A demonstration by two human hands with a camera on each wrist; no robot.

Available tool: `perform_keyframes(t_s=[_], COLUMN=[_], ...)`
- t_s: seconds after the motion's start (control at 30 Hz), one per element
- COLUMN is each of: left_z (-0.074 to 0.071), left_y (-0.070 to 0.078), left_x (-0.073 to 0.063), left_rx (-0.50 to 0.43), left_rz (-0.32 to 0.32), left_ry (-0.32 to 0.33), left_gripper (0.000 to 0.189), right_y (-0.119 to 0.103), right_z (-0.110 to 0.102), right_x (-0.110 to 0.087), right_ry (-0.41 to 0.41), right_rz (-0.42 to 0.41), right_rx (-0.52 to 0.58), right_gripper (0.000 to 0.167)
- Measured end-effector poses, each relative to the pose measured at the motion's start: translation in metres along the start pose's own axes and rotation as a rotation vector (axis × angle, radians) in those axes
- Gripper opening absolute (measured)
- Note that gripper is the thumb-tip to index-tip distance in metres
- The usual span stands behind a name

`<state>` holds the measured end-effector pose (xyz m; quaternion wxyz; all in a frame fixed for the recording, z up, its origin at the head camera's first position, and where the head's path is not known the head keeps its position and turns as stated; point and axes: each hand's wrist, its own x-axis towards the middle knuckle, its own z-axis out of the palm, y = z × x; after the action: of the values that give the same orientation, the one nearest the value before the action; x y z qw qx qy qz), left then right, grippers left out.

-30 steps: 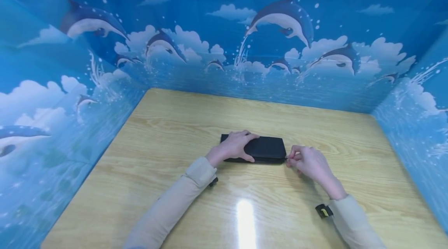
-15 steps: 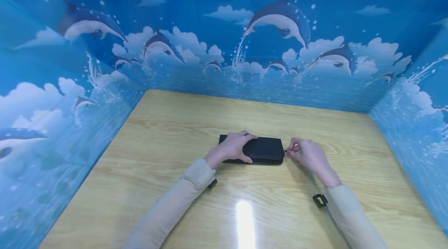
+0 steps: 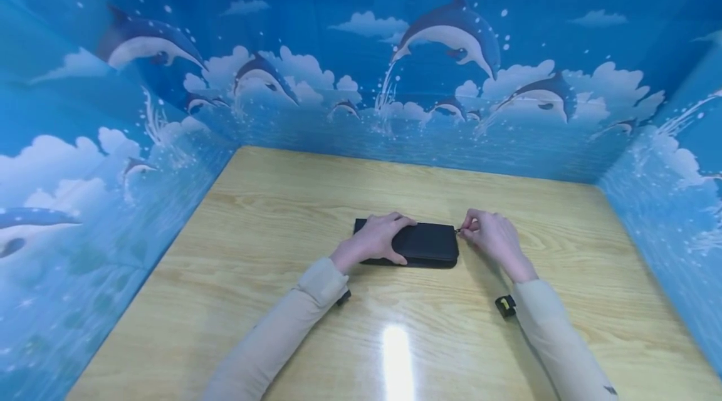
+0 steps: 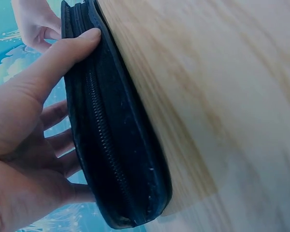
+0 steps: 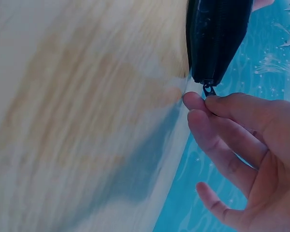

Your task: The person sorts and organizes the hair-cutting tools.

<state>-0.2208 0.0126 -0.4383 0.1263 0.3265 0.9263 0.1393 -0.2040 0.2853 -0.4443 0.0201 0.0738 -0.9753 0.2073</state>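
Note:
A long black zip wallet lies flat on the table. My left hand grips its left half from above, thumb on the near side and fingers over the far side. In the left wrist view the wallet's zipper runs along the near edge, below the thumb. At the wallet's far right corner, my right hand pinches the small zipper pull between thumb and index finger. Its other fingers are loosely bent, away from the wallet.
The wood-grain table is bordered at the back and sides by blue walls with dolphin prints. A bright light reflection lies on the tabletop in front of the wallet. Small black devices sit at both sleeve cuffs.
My right hand has drawn the zipper pull away from me, from the wallet's near right corner along its right end to the far corner. The left hand has kept its grip in place.

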Motion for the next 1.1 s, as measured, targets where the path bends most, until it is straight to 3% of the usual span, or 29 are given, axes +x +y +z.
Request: perform_keyframes(t_s=[0.27,0.4,0.67,0.77,0.9,0.97,1.1], left_z=[0.001,0.001,-0.012,-0.015,-0.016,-0.014,-0.011], left_y=[-0.008,-0.016,-0.032,-0.042,-0.051,-0.054,-0.058], left_x=[-0.002,-0.006,-0.027,-0.038,-0.05,-0.052,-0.05], left_rx=[0.032,0.053,0.001,-0.02,-0.083,-0.113,-0.147], left_rz=[0.03,0.056,0.016,0.001,-0.006,-0.005,0.02], left_ry=[0.01,-0.02,-0.07,-0.059,-0.039,-0.029,-0.002], left_gripper=[0.09,0.09,0.084,0.085,0.091,0.093,0.092], right_y=[0.002,0.004,0.001,-0.002,-0.006,-0.009,-0.017], right_z=[0.002,0.003,-0.004,-0.003,0.004,0.01,0.017], right_x=[0.005,0.006,-0.003,-0.01,-0.022,-0.026,-0.025], right_ry=[0.023,0.031,-0.059,-0.067,-0.161,-0.207,-0.184], right_rz=[-0.001,-0.029,-0.035,-0.075,-0.197,-0.229,-0.214], right_rx=[0.006,-0.008,-0.052,0.031,0.157,0.151,0.07], right_gripper=[0.005,0.013,0.017,0.033,0.081,0.099,0.103])
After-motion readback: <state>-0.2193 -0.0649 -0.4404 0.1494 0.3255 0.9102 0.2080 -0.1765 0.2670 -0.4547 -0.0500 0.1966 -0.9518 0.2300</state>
